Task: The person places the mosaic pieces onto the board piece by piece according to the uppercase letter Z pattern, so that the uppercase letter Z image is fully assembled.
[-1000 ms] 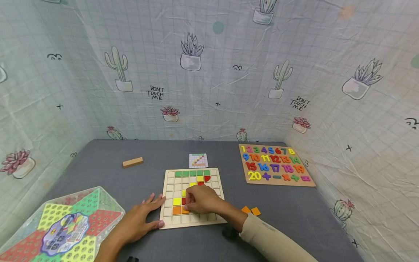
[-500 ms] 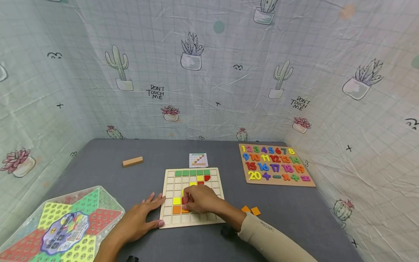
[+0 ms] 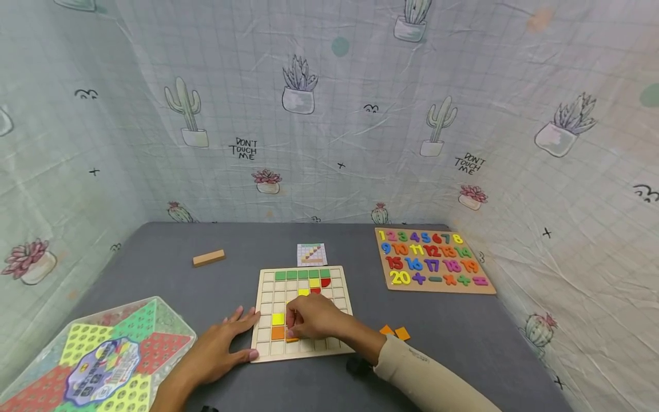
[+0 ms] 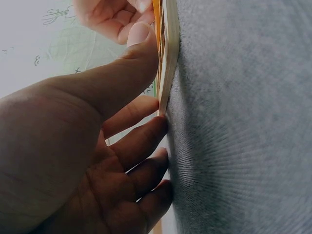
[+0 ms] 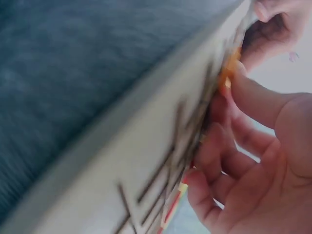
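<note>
A light wooden grid board (image 3: 332,345) lies on the grey table. My left hand (image 3: 218,346) is at its left side, fingers fairly straight, thumb and fingertips touching the edge. Over the lower middle of the grid, my right hand (image 3: 316,316) pinches an orange square tile (image 5: 228,73) between thumb and fingers, down at the board's surface. To the left of that tile sits another orange square (image 3: 278,333), below a yellow tile (image 3: 278,319). A row of green tiles (image 3: 302,274) runs along the top, with a red quarter-round tile (image 3: 325,282) beneath its right end. The right hand hides several cells.
Two loose orange tiles (image 3: 402,333) lie right of the board. Behind it is a small pattern card (image 3: 311,254). A wooden block (image 3: 208,258) lies back left, a number puzzle board (image 3: 437,260) back right. A colourful star-patterned game box (image 3: 103,360) occupies the front left.
My right hand has shifted slightly toward the board's near side, still pinching the orange tile. The left hand stays at the board's edge. The head view has tilted a little.
</note>
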Demonstrator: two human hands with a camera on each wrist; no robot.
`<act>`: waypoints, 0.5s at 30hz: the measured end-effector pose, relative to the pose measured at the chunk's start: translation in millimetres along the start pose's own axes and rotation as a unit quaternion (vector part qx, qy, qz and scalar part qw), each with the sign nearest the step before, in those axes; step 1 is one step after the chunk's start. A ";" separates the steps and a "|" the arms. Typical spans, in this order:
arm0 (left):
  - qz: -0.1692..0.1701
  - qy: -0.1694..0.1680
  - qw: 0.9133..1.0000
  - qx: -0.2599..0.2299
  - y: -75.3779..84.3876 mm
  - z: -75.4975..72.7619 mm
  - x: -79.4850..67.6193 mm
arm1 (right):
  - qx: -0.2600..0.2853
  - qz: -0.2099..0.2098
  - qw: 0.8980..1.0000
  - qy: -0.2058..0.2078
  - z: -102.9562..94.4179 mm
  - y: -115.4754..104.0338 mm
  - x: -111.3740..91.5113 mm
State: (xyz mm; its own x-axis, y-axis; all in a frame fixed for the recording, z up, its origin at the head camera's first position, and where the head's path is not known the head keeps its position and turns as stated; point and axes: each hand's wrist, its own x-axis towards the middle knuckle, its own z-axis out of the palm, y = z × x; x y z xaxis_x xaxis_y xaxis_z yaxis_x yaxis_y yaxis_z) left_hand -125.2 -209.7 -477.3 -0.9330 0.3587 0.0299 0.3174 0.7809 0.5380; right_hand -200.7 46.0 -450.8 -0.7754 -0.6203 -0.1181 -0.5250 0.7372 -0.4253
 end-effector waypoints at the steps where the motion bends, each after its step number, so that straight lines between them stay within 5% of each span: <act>1: 0.000 0.001 1.000 0.000 0.1 0.5 -0.3 | 0.004 -0.004 1.000 -0.006 -0.6 0.7 -0.7; 15: 0.011 0.009 1.000 0.000 0.1 0.9 -0.2 | -0.014 -0.006 1.000 0.022 2.9 3.3 -1.8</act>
State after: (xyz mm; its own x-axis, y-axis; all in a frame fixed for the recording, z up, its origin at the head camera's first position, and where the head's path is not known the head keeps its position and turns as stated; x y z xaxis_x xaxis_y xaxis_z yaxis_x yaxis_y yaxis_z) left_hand -124.8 -209.2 -478.0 -0.9286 0.3667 0.0573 0.3384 0.7729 0.5367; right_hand -200.0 48.8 -454.6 -0.7831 -0.6176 -0.0726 -0.5439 0.7368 -0.4015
